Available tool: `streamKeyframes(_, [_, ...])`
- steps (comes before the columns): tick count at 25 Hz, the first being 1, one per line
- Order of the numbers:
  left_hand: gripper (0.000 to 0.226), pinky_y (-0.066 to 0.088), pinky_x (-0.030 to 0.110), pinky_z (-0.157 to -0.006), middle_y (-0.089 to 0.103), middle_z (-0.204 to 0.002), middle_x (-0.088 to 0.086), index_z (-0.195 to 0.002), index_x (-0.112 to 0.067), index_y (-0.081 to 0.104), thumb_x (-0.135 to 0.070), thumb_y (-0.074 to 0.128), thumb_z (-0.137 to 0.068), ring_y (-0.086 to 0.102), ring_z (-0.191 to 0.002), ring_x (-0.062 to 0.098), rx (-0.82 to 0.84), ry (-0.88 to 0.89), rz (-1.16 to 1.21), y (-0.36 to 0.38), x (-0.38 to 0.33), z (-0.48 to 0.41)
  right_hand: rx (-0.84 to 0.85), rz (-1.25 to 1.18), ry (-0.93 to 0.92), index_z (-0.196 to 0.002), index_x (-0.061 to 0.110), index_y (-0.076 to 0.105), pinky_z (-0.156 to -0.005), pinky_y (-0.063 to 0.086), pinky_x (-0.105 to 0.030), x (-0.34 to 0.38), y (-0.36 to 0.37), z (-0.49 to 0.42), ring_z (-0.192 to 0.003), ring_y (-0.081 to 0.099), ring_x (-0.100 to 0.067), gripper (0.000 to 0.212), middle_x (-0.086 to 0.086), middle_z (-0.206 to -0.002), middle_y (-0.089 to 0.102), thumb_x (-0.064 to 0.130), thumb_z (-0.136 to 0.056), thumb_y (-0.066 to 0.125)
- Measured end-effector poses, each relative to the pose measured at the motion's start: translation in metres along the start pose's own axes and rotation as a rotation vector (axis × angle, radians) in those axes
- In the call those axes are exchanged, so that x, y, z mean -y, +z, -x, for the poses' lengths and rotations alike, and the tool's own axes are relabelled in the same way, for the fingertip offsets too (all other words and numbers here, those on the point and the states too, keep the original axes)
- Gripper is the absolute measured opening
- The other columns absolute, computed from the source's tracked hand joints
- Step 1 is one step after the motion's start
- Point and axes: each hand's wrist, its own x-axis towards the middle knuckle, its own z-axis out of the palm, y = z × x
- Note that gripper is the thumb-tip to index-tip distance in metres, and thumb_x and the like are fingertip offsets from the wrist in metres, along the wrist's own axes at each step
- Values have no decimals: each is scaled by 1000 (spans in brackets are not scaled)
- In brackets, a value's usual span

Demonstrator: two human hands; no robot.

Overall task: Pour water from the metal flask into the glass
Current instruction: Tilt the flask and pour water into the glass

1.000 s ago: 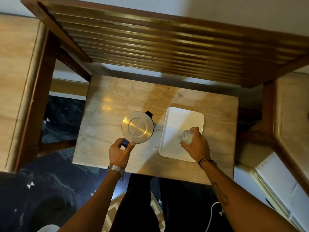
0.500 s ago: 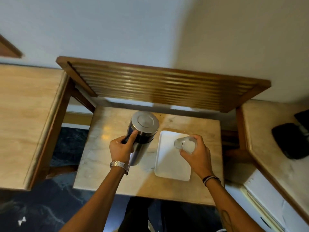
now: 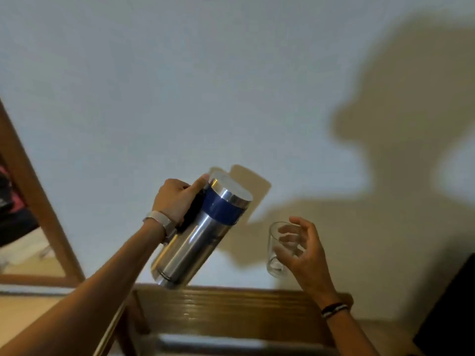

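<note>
The metal flask (image 3: 195, 237) is steel with a blue band near its flat lid and a black handle. It is in the air in front of the wall, tilted with its top leaning right toward the glass. My left hand (image 3: 177, 199) grips its handle, thumb up by the lid. The clear, empty glass (image 3: 279, 249) is held upright in my right hand (image 3: 304, 250), to the right of the flask and lower than its lid. A gap separates flask and glass. No water is visible.
A slatted wooden shelf (image 3: 231, 307) runs along the bottom under both hands. A wood-framed mirror (image 3: 33, 201) leans at the left. A dark object (image 3: 452, 309) fills the lower right corner. The pale wall behind carries shadows.
Both hands have risen from the table, lifting the flask and the glass. The flask has tipped toward the glass. The view has swung up to the wall, so table and tray are out of sight.
</note>
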Motion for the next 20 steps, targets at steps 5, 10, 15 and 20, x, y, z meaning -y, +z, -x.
streamKeyframes(5, [79,32,33,-56,33,-30,-6,-28,-17,51,-60,58,-94,28,-36,10,125,268,-89,-54,-135,-65,6,-140,-99,-129,28,68,-89,64,-24,86,-11,-62,-114,75,-31,56,2,-124,82,8,-82,92])
streamKeyframes(10, [58,31,34,-53,40,-40,-8,-49,-20,41,-42,55,-100,32,-47,16,148,444,-302,-66,-224,-92,-23,-202,-184,-131,30,70,-85,62,-17,137,-23,-79,-104,79,-14,60,9,-124,83,27,-78,96])
streamKeyframes(15, [43,36,29,-52,46,-62,-2,-60,-22,47,-35,48,-100,44,-57,20,146,555,-585,-65,-285,-96,-49,-203,-243,-129,26,72,-83,64,-19,170,-35,-90,-101,82,-15,55,5,-121,85,17,-80,96])
streamKeyframes(20, [47,41,38,-64,41,-60,1,-58,-17,39,-42,50,-97,40,-60,23,99,586,-692,-63,-326,-89,-53,-216,-261,-129,27,72,-86,66,-24,179,-40,-91,-101,83,-12,54,5,-119,86,14,-83,95])
